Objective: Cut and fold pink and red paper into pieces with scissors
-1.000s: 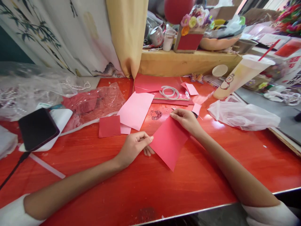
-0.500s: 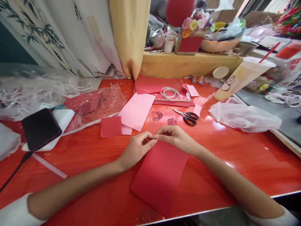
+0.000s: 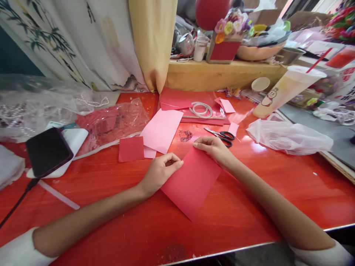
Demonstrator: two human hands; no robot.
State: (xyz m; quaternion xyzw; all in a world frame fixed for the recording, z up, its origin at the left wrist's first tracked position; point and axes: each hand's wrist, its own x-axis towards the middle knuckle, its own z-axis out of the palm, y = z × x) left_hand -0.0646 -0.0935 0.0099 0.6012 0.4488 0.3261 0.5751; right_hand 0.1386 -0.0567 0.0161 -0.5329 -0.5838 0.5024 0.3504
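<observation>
A sheet of red paper [image 3: 192, 181] is held tilted above the red table, its lower corner pointing toward me. My left hand [image 3: 162, 170] pinches its left edge between thumb and fingers. At the top corner, my right hand [image 3: 213, 149] is closed on the sheet with thumb and forefinger. Just beyond my right hand lie scissors [image 3: 223, 136] with black handles, partly hidden by it. A pink sheet [image 3: 162, 129] and a small red paper square [image 3: 131, 149] lie beyond my left hand.
A phone [image 3: 48, 151] with a cable lies at the left, near clear plastic bags with beads. Farther back, a coil of white tubing [image 3: 201, 109] rests on red sheets. A drink cup [image 3: 288, 92] and a crumpled plastic bag [image 3: 288, 136] are at the right.
My hands have drawn apart; the right one moved up and right along the sheet. The red paper has swung up and away from the table's front edge and looks brighter.
</observation>
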